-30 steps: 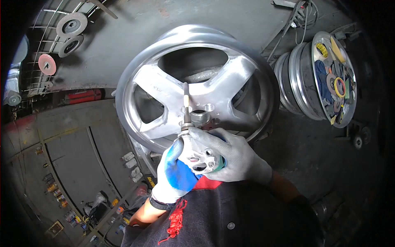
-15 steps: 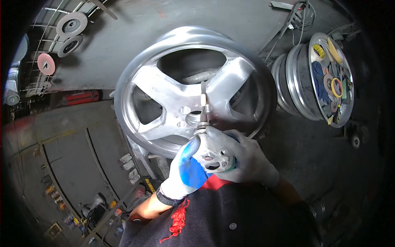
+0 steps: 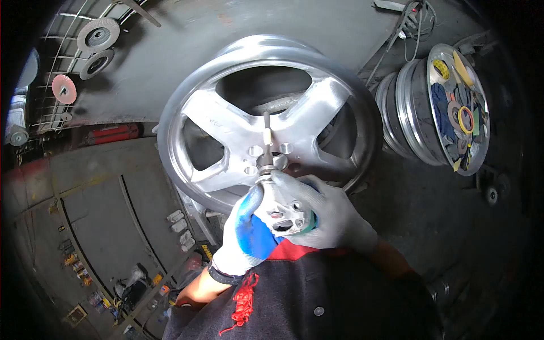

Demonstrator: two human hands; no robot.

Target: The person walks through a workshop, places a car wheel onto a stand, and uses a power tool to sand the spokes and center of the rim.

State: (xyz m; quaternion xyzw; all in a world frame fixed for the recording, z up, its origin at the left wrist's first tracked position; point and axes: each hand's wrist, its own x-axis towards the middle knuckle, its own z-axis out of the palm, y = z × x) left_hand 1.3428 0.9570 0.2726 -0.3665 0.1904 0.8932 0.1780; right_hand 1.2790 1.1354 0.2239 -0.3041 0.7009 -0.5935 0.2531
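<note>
Both gloved hands grip a handheld grinder (image 3: 281,211) close to my chest. My left hand (image 3: 249,229), in a white glove with a blue palm, wraps its left side, thumb lying along the tool body. My right hand (image 3: 334,212), in a grey-looking glove, closes around the right side. From the grinder a narrow spindle with a slim bit (image 3: 267,133) points away from me, overlapping the hub of a bare metal car wheel rim (image 3: 226,116). Spokes and bolt holes of the rim face me, and its surface is shiny.
On the right, more rims lie stacked on their side; the end rim (image 3: 480,161) holds tape rolls, discs and cloths. A wire rack (image 3: 56,55) at upper left carries flap discs (image 3: 98,35). Nearby lies a red cylinder (image 3: 113,134). Cable (image 3: 419,34) hangs at upper right.
The grinder and both hands have shifted left and slightly up, carrying the bit tip left across the hub area. The rim stays in place.
</note>
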